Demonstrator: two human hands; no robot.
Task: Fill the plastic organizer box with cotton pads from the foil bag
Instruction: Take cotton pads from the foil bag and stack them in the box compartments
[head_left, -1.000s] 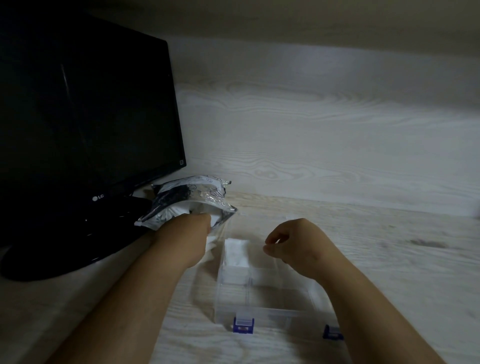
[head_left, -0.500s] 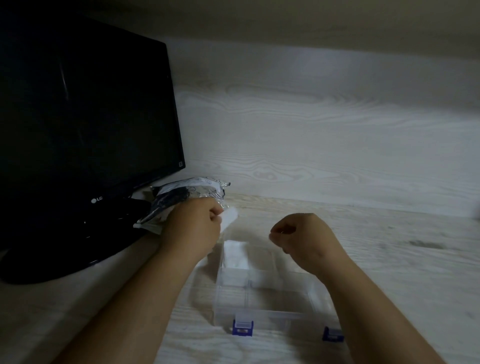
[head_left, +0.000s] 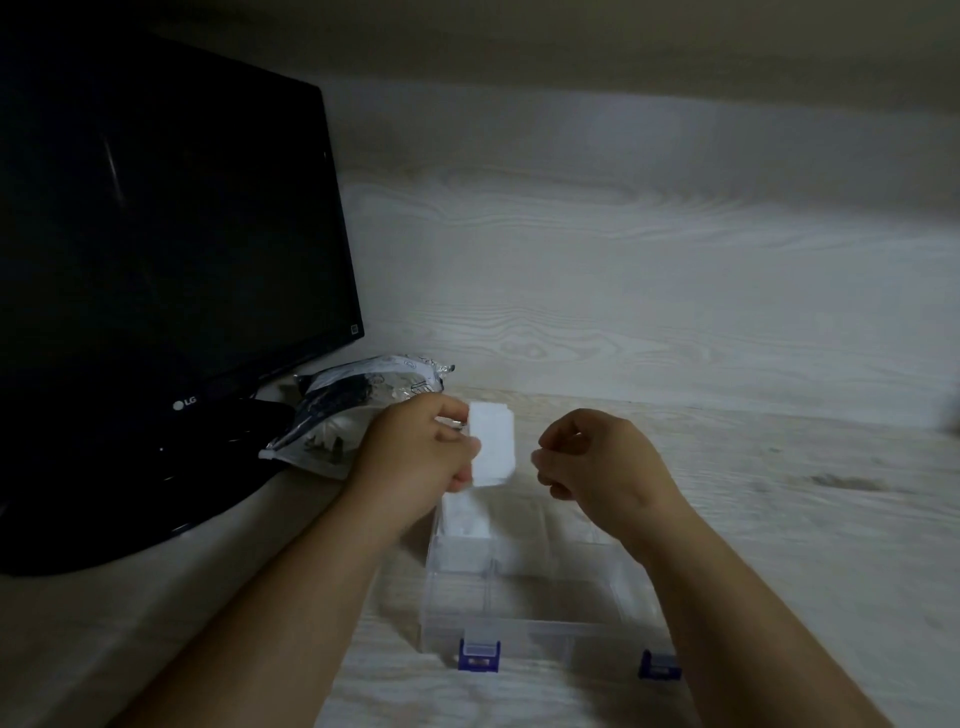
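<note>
One small stack of cotton pads (head_left: 493, 449) held in the air above the far left corner of the box: white, rectangular, soft and matte, edges slightly uneven, standing on a short side. Pinched along its left edge by the left hand (head_left: 415, 457), fingers (head_left: 449, 413) over the top corner and thumb lower down, clamped on the stack. Cannot tell how many pads in it.

Just right of that stack and apart from it, the right hand (head_left: 602, 457), fingers (head_left: 563, 441) curled into a loose fist, nothing visible inside.

Below both hands, one clear plastic box (head_left: 535, 631): rectangular, with thin see-through walls and dividers cutting it into small squarish compartments. Hard to count these through the transparent plastic. Two blue latches (head_left: 479, 656) on the near edge, one toward the left, one toward the right. One more white pile of pads (head_left: 465, 519) lying flat in the far left compartment, directly under the held stack.

Behind the left hand, one foil bag (head_left: 353, 400): crinkled, silvery with dark print, lying on its side against the monitor's base.

At the left, one black monitor (head_left: 156, 234), glossy, screen dark, on a rounded black foot.

Under everything, a pale bench (head_left: 779, 519) with wavy wood grain; same pale grain on the back wall (head_left: 623, 260).
</note>
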